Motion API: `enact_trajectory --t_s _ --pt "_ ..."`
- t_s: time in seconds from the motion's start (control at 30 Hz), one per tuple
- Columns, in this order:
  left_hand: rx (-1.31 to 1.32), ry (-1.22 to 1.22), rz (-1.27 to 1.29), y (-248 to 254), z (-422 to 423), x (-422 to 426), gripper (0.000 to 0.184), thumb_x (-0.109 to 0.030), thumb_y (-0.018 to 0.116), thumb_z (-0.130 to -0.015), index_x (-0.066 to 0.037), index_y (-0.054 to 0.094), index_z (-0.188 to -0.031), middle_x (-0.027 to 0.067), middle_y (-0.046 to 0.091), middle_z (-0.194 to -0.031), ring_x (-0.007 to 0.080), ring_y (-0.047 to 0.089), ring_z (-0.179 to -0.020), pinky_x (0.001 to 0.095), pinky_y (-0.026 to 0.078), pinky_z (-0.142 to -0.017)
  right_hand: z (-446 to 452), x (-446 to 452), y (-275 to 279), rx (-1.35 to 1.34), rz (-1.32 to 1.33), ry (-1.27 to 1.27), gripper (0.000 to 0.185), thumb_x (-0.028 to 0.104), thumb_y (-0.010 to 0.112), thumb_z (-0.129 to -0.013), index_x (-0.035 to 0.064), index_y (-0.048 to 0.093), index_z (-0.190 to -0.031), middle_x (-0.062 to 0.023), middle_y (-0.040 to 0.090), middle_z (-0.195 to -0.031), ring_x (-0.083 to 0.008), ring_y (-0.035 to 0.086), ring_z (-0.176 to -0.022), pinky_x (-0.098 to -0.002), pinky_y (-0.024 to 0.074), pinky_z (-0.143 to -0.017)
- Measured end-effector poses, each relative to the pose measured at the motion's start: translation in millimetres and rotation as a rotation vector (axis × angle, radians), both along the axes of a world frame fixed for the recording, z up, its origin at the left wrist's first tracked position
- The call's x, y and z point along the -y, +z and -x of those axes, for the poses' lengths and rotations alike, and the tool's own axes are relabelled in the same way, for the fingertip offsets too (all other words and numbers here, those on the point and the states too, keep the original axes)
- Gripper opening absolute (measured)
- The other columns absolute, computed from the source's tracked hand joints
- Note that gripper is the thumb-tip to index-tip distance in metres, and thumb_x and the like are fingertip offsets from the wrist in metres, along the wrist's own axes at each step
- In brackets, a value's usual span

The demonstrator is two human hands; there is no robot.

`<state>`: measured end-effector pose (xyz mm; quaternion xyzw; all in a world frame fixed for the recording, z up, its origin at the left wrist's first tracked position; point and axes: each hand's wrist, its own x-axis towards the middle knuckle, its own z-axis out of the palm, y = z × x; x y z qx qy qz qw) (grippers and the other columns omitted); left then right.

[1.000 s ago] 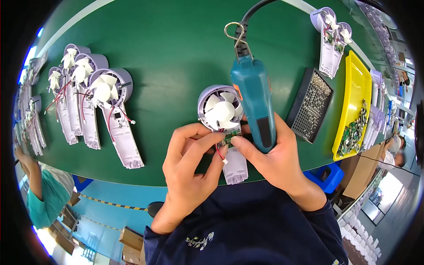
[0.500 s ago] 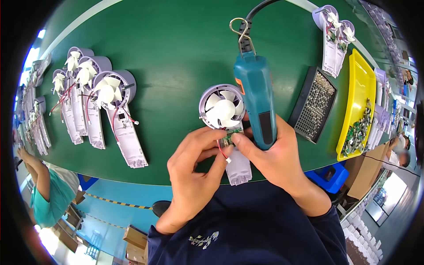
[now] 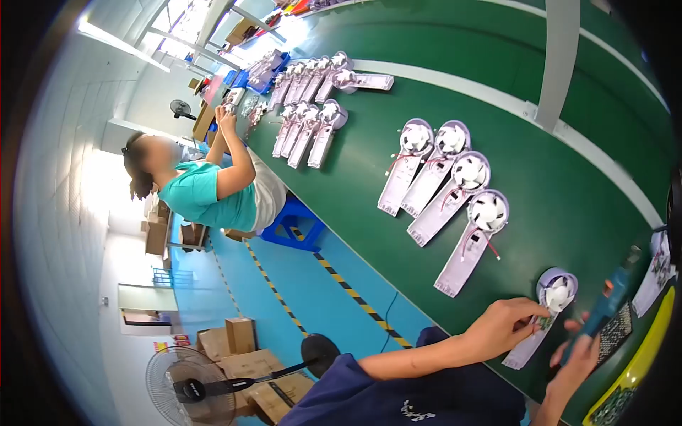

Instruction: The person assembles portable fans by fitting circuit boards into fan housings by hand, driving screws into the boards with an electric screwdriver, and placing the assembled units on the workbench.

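Observation:
A fan housing [image 3: 524,348] with a white propeller lies on the green table at the lower right, its handle toward me. At its handle's upper end sits a small green circuit board [image 3: 545,321]. My left hand [image 3: 506,325] has its thumb and fingertips closed at that board, partly covering it. In my right hand [image 3: 581,361] is a teal electric screwdriver [image 3: 605,307], gripped by its body and slanting up to the right, beside the housing. Several similar housings with red wires, one being the nearest fan housing [image 3: 462,259], lie in a staggered row to the left.
A black tray of screws [image 3: 616,332] and a yellow bin [image 3: 650,348] holding circuit boards stand at the right edge. Farther along the table [image 3: 376,160] are more fan housings. A co-worker in a teal shirt [image 3: 202,188] sits at its side. A floor fan [image 3: 190,389] stands below.
My view has swung left, bringing the co-worker and far table into sight, with my hands now at lower right. Both hands stay by the same housing, the screwdriver still in the right.

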<state>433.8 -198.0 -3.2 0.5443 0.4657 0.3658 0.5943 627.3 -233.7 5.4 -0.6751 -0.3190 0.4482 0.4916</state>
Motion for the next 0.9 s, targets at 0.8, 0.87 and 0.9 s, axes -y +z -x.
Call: enact_trajectory --t_s 0.8,0.87,0.9 --pt "-0.084 -0.081 0.129 3 -64 -9 0.026 0.012 0.070 -0.082 0.003 0.069 -0.106 0.0088 0.068 -0.099 0.0120 0.069 -0.083 0.0222 0.058 -0.069 -91 -19 -2 -0.262 -1.057 0.115 0.098 0.096 0.044 -0.068 0.0059 0.049 -0.107 -0.0113 0.052 -0.075 -0.0194 0.045 -0.060 -0.0312 0.0393 -0.053" --pt "-0.081 -0.091 0.090 2 -64 -10 0.026 0.013 0.070 -0.082 0.003 0.069 -0.106 0.0087 0.068 -0.099 0.0117 0.069 -0.082 0.0218 0.058 -0.069 -92 -20 1 -0.307 -1.027 0.172 0.098 0.096 0.044 -0.069 0.0057 0.048 -0.107 -0.0114 0.052 -0.076 -0.0191 0.045 -0.061 -0.0312 0.0392 -0.053" --pt "-0.080 -0.090 0.097 3 -64 -10 0.026 0.013 0.070 -0.082 0.003 0.069 -0.106 0.0087 0.068 -0.099 0.0117 0.069 -0.082 0.0218 0.058 -0.069 -91 -20 1 -0.307 -1.020 0.172 0.098 0.096 0.044 -0.069 0.0057 0.048 -0.107 -0.0114 0.052 -0.076 -0.0191 0.045 -0.061 -0.0312 0.0392 -0.053"
